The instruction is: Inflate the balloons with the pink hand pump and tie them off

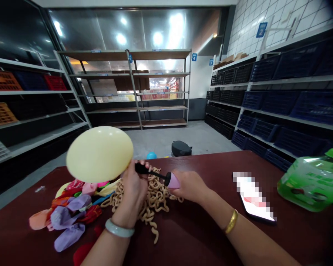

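In the head view, the dark red table [199, 236] fills the lower part; its far edge runs just beyond the hands, and past it lie the grey floor [152, 140], a dark bag [181, 148] and a blue round thing [151, 155] partly hidden by that edge. Shelving [161, 55] stands at the back, well apart from the table. Between the right forearm and the phone [255, 201] is a stretch of tabletop, and the green jug [310, 184] stands beyond the phone, near the right side of the view. Room is tighter around the left hand [134, 188]: limp balloons [77, 203] lie on its outer side, and a heap of tan curly pieces [157, 195] spreads beneath and between the hands. The hand pump [168, 179] is held above this heap, spanning both hands. The left fingers are wrapped around its black end, while the right hand [191, 184] is closed around its light purple end, with the thin black rod showing between. The inflated yellow balloon [100, 154] sits at the left fingertips, its narrow end toward the pump and its body out to the left, above the limp balloons; its neck is hidden by the hand.
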The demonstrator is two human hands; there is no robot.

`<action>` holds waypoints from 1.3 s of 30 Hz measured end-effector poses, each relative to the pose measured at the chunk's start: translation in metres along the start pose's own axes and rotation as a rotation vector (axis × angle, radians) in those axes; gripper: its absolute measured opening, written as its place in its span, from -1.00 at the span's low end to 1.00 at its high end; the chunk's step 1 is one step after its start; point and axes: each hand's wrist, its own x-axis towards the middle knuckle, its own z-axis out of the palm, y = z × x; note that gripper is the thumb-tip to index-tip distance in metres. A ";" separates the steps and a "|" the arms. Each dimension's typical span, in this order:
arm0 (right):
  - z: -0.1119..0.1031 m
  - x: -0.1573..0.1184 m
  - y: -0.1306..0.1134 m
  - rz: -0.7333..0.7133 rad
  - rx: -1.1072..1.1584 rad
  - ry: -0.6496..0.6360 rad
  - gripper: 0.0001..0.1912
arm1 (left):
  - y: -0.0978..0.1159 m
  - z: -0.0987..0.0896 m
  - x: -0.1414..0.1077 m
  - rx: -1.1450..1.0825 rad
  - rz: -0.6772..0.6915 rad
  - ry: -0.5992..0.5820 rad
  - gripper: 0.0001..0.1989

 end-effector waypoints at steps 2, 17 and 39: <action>-0.001 0.000 0.001 -0.008 -0.004 0.003 -0.61 | 0.021 -0.005 0.011 -0.016 0.032 0.034 -0.80; -0.001 -0.002 0.009 -0.010 -0.080 0.035 -0.58 | 0.006 -0.001 0.000 -0.054 0.107 -0.017 -0.78; 0.000 0.000 -0.001 0.039 -0.002 -0.064 -0.64 | -0.036 0.001 -0.017 -0.051 -0.089 0.063 -0.82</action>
